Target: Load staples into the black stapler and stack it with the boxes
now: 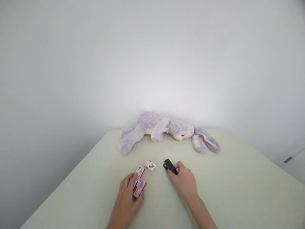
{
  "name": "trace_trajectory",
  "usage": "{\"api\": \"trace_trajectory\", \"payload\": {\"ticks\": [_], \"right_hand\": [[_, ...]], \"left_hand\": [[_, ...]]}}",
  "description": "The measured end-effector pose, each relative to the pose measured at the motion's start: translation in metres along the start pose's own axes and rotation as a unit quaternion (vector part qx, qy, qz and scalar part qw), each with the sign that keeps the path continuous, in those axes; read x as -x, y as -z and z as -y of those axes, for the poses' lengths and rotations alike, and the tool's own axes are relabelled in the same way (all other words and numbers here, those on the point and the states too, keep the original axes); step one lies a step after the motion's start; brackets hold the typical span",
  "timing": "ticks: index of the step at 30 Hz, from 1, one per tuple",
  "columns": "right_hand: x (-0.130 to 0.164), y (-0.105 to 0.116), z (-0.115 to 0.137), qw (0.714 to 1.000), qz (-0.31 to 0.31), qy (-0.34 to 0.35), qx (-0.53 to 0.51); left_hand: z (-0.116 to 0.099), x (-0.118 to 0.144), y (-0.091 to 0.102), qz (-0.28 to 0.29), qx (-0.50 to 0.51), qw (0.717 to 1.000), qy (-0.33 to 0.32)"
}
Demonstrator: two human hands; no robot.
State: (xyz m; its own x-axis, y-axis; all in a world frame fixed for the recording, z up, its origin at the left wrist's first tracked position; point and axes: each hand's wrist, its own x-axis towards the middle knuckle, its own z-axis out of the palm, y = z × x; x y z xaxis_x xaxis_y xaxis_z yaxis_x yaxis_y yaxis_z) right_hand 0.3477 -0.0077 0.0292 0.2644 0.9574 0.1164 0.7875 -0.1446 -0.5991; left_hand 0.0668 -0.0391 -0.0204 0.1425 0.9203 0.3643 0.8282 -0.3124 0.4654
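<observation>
A black stapler [170, 166] is gripped in my right hand [185, 180], thumb on its near side and fingers on the far side. My left hand [128, 194] is closed around two small red and white boxes lying side by side. The farther of these is a red and white box [140, 171], partly covered by my fingers; the nearer is another red and white box [140, 188]. Between the two hands, just beyond the left one, sits a small white box [150, 166] with a dark clip picture on top, touched by neither hand.
A lavender plush rabbit [154, 125] lies on its side along the back of the pale green table [228, 190], its long ears stretching right. A plain white wall [152, 57] rises behind. At the far right is a white panel with a dark handle [288, 159].
</observation>
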Motion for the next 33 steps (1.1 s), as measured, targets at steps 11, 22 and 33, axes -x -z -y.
{"api": "trace_trajectory", "payload": {"ticks": [11,22,33], "right_hand": [[0.004,-0.033,0.044,0.992,0.06,0.053,-0.099],[0.037,-0.046,0.034,0.933,0.208,0.041,-0.292],[0.087,-0.093,0.093,0.871,0.268,0.064,-0.407]], "left_hand": [[-0.05,0.0,-0.023,-0.048,0.018,0.997,0.055],[-0.043,-0.001,-0.029,-0.049,-0.034,0.998,-0.016],[0.041,0.033,0.009,-0.065,-0.062,0.996,0.01]]}}
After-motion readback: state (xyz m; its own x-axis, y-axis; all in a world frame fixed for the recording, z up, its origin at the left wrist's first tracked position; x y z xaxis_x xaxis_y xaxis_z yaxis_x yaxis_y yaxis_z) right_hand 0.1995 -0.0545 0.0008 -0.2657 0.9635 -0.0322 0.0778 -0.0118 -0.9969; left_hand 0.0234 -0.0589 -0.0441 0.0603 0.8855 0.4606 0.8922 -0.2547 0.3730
